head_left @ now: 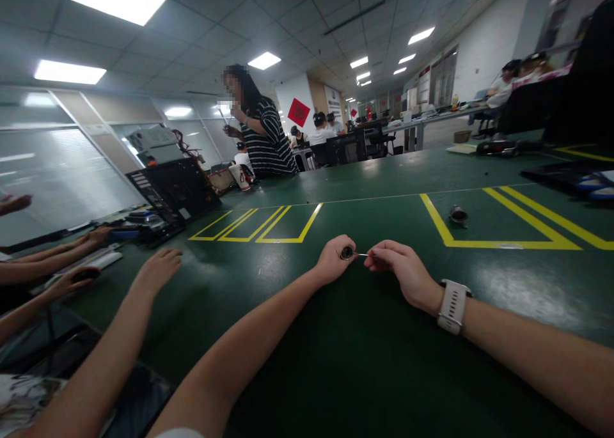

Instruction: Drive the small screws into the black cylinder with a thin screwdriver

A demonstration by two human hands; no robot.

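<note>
My left hand [334,259] is closed round a small round metal part [346,252], whose dark hollow end faces me. A thin metal rod [363,254] reaches from beside that part to the fingertips of my right hand [396,265], which pinch its near end. Whether the rod sits in the part or only touches it, I cannot tell. Both hands are just above the green tabletop [307,310]. Farther right, a similar dark metal piece [458,215] lies inside an area outlined with yellow tape [503,245].
More yellow tape outlines [281,240] mark the table ahead on the left. Another person's hand [160,268] reaches over the table's left edge. A black flat device [177,192] stands beyond it. Tools [595,182] lie at the far right. A person in stripes [268,137] stands across the table.
</note>
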